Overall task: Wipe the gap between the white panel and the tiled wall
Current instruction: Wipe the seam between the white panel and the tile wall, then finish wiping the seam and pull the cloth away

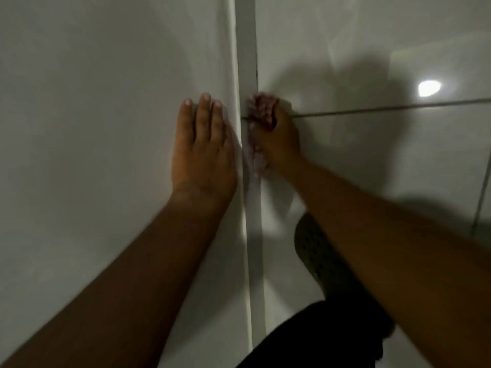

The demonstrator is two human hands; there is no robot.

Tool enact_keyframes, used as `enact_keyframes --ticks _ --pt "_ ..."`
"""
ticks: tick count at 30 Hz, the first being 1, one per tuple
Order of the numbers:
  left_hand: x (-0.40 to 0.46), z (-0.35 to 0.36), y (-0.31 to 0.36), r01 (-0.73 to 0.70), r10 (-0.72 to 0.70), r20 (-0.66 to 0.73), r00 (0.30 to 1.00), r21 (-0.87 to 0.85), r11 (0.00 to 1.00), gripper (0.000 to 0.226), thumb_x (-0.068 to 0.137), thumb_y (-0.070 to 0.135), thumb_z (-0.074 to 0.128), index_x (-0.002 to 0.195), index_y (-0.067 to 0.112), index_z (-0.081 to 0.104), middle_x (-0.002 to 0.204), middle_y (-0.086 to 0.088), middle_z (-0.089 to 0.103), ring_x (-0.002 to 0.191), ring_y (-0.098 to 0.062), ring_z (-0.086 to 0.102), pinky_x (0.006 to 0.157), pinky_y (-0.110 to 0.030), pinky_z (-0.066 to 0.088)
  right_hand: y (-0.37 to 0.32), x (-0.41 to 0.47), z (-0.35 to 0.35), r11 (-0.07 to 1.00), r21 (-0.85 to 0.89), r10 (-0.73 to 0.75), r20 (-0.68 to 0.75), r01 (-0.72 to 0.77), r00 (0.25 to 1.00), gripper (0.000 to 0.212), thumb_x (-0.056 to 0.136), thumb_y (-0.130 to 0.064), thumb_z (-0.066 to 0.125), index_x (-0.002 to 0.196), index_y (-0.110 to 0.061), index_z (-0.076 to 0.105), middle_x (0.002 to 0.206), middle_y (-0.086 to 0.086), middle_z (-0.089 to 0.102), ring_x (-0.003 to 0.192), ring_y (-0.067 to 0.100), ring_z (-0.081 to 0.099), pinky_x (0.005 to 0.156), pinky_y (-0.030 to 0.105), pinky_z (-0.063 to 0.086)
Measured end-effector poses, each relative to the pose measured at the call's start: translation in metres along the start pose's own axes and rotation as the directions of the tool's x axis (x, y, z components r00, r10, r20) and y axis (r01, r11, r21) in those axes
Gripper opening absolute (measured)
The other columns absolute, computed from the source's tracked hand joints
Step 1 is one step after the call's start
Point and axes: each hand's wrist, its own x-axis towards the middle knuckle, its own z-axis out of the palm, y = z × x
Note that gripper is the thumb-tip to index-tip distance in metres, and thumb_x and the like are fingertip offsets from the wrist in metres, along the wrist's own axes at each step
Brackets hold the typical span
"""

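A white panel fills the left half of the head view, and a glossy tiled wall fills the right. Between them runs a narrow vertical gap with a white edge strip. My left hand lies flat on the panel, fingers together and pointing up, right beside the gap. My right hand is closed on a pinkish-white cloth and presses it against the strip where a horizontal grout line meets it. The cloth is blurred and part of it is hidden by my fingers.
A horizontal grout line and a vertical one cross the tiles. A bright light reflection shows on the wall. Below my right forearm is a dark shoe on the pale floor and dark clothing.
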Motion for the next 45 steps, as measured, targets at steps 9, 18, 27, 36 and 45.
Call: enact_keyframes --ticks 9,18,27,36,45 --pt "-0.038 -0.065 -0.014 0.255 -0.069 0.345 0.936 -0.799 -0.544 0.052 0.098 0.037 0.043 0.147 0.020 0.041 0.146 0.001 0.051 0.134 -0.017 0.047 0.118 -0.032 0.029 -0.103 -0.105 -0.105 0.995 0.097 -0.010 -0.049 0.015 0.999 0.017 0.096 -0.027 0.052 0.106 -0.022 0.065 0.094 -0.005 0.071 0.081 0.005 0.069 0.072 0.023 0.058" --pt "-0.101 -0.188 -0.044 0.315 0.302 0.096 0.948 -0.169 -0.934 0.043 0.086 0.047 0.060 0.116 0.018 0.072 0.114 -0.008 0.076 0.106 -0.027 0.072 0.083 -0.046 0.058 -0.278 -0.264 -0.173 0.985 -0.024 0.173 0.148 -0.171 0.974 0.043 0.096 -0.050 0.037 0.116 -0.026 0.067 0.105 -0.008 0.071 0.077 0.002 0.070 0.056 0.015 0.052" --pt "-0.112 -0.299 -0.143 0.408 0.440 -0.067 0.896 -0.270 -0.872 0.045 0.084 0.043 0.056 0.112 0.012 0.072 0.097 -0.011 0.076 0.091 -0.028 0.073 0.087 -0.047 0.058 -0.385 -0.305 -0.202 0.950 -0.312 -0.028 -0.071 0.005 0.997 0.016 0.091 -0.031 0.061 0.102 -0.021 0.069 0.092 -0.002 0.076 0.080 0.010 0.073 0.079 0.035 0.061" --pt "-0.034 -0.341 -0.164 0.354 0.404 0.047 0.914 -0.581 -0.733 0.018 0.087 0.028 0.055 0.095 0.031 0.071 0.088 0.002 0.081 0.082 -0.019 0.078 0.071 -0.042 0.061 -0.412 -0.234 -0.224 0.997 -0.075 -0.030 -0.271 0.010 0.962 0.013 0.093 -0.030 0.057 0.104 -0.026 0.064 0.091 -0.002 0.075 0.080 0.014 0.074 0.065 0.027 0.061" --pt "0.065 -0.412 -0.195 0.274 0.258 0.119 0.959 -0.622 -0.733 0.032 0.085 0.016 0.059 0.112 0.030 0.068 0.098 0.001 0.079 0.091 -0.025 0.076 0.072 -0.046 0.063 -0.493 -0.114 -0.258 0.989 -0.149 -0.050 -0.212 0.018 0.976 0.028 0.093 -0.013 0.058 0.120 -0.013 0.059 0.095 0.007 0.071 0.085 0.022 0.070 0.077 0.039 0.060"
